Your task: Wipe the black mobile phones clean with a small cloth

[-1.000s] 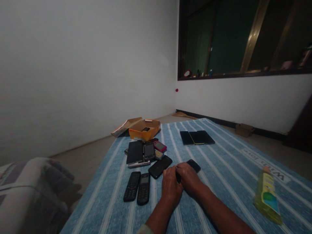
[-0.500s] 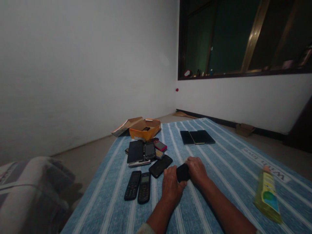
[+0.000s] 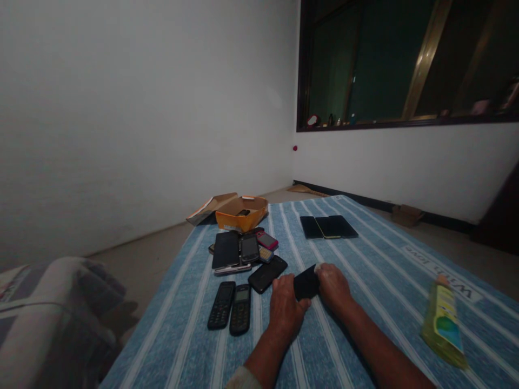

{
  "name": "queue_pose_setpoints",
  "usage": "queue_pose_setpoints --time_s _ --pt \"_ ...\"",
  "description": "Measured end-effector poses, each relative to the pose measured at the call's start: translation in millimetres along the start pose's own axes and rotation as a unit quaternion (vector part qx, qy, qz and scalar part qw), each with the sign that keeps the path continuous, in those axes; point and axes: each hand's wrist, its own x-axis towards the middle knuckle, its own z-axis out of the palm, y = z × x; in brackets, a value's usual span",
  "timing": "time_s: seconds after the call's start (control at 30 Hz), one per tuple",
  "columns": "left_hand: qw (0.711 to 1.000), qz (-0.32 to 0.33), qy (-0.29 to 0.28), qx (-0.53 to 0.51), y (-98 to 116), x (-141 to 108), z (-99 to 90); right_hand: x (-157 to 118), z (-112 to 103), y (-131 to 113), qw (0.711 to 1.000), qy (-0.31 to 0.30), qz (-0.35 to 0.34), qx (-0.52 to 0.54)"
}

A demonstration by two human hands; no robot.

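My left hand (image 3: 284, 303) is closed around the near left end of a black smartphone (image 3: 306, 282), held just over the striped cloth. My right hand (image 3: 334, 287) is at the phone's right end, fingers bent and pressed together. A small whitish piece (image 3: 318, 267) shows at its fingertips; whether this is tissue or cloth, I cannot tell. Left of my hands lies a black phone (image 3: 268, 274), back up. Two black keypad phones, a left one (image 3: 221, 305) and a right one (image 3: 240, 309), lie side by side nearer to me.
Beyond them is a pile of phones (image 3: 226, 250), with an open orange box (image 3: 239, 221) behind it. Three dark flat devices (image 3: 328, 227) lie in a row at the far right. A yellow-green bottle (image 3: 444, 324) lies on the blue striped cloth (image 3: 377, 259) to the right.
My right hand has shifted slightly right along the phone, so more of its dark surface and the whitish piece show. My left hand keeps its grip.
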Motion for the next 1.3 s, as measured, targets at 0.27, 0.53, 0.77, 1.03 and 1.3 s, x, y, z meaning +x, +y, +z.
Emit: queue_pose_setpoints --time_s 0.27,0.53,0.77,1.03,1.3 --pt "1.0 -0.005 0.001 0.01 1 0 -1.5 14 2 0 1.0 0.003 -0.026 0.017" --pt "1.0 -0.017 -0.009 0.025 3 0 -5.6 6 -5 -6 1.0 -0.006 0.004 -0.005" --pt "1.0 -0.012 -0.012 0.024 4 -2 -6.5 -6 -9 -6 0.999 -0.018 0.042 -0.021" --pt "1.0 -0.005 -0.001 0.017 0 0 -0.7 -19 -7 -5 0.998 -0.012 0.061 -0.03" --pt "1.0 -0.01 0.003 0.021 1 0 1.0 -10 1 -2 1.0 0.007 0.018 -0.006"
